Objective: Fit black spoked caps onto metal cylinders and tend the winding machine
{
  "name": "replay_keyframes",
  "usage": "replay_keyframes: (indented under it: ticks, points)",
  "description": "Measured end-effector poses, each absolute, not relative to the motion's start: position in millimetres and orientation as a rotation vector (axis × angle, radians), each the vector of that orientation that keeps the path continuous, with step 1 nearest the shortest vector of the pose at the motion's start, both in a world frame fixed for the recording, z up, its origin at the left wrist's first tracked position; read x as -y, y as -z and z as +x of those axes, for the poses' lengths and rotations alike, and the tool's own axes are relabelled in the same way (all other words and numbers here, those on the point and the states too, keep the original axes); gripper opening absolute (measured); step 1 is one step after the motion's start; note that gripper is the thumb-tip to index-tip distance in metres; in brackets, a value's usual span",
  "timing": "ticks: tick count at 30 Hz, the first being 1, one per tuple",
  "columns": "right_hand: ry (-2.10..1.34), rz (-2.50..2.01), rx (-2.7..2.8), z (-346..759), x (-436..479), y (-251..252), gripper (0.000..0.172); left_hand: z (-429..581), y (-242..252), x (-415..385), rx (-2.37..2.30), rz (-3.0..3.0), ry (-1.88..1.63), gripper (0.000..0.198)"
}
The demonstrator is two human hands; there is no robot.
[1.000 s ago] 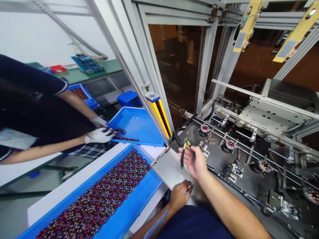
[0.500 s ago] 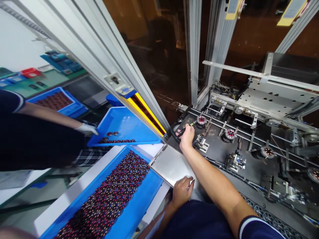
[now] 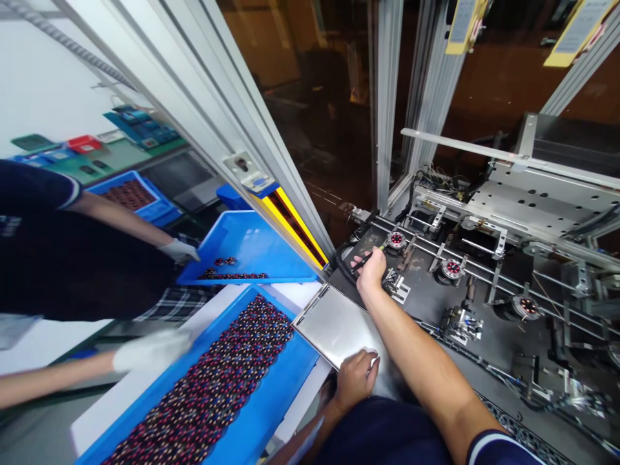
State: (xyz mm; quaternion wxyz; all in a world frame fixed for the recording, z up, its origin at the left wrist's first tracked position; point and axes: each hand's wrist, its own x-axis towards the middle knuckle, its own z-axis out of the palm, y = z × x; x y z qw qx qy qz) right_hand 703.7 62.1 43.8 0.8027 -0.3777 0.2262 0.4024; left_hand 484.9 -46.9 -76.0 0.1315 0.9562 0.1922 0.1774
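Since half a second ago the right hand (image 3: 371,271) has stayed stretched out over the machine bed with little shift, while a co-worker's gloved hand (image 3: 151,349), blurred, has come in over the near end of the big tray; a second ago the right hand was lifted nearer the body with the pliers' handles spread.

The pliers (image 3: 364,259), black-handled with a touch of yellow-green, sit in the right hand's closed grip, their nose pointing toward the first round red-and-copper part (image 3: 396,240) seated on the machine's rails. Whether the tip touches that part cannot be told. A second such part (image 3: 452,267) and a third (image 3: 526,305) sit farther right along the same rails, well apart from the hand.

The left hand (image 3: 356,378) rests with fingers curled on the near corner of a bare metal plate (image 3: 329,323), holding nothing else; its grip is loosely closed against the plate's edge.

Left of the plate, touching it, lies a long blue tray (image 3: 285,378) packed with small red, blue and black parts. Beyond it a smaller blue tray (image 3: 261,242) is tilted and carries only a few parts, and the co-worker's other gloved hand (image 3: 180,250) is at its left edge. A yellow-striped guard (image 3: 295,226) on the aluminium frame stands between that tray and the machine bed.
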Motion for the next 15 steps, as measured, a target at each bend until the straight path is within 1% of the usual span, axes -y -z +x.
replay_keyframes:
  ticks: [6, 10, 13, 15]
  points:
    - [-0.862, -0.815, -0.491, 706.7, -64.9, -40.8, 0.020, 487.2, 73.2, 46.6, -0.548, 2.762, -0.513, 0.009]
    - [-0.833, -0.857, -0.429, 701.6, -68.9, -38.1, 0.014, 489.1, 71.5, 46.2, -0.545, 2.771, -0.530, 0.009]
    - [-0.926, -0.843, -0.212, 684.2, -39.9, -58.7, 0.013, 486.9, 75.1, 45.8, -0.558, 2.787, -0.535, 0.011]
    - [-1.086, -0.742, 0.075, 670.5, 0.3, -82.2, 0.018, 484.4, 79.2, 45.4, -0.570, 2.786, -0.551, 0.011]
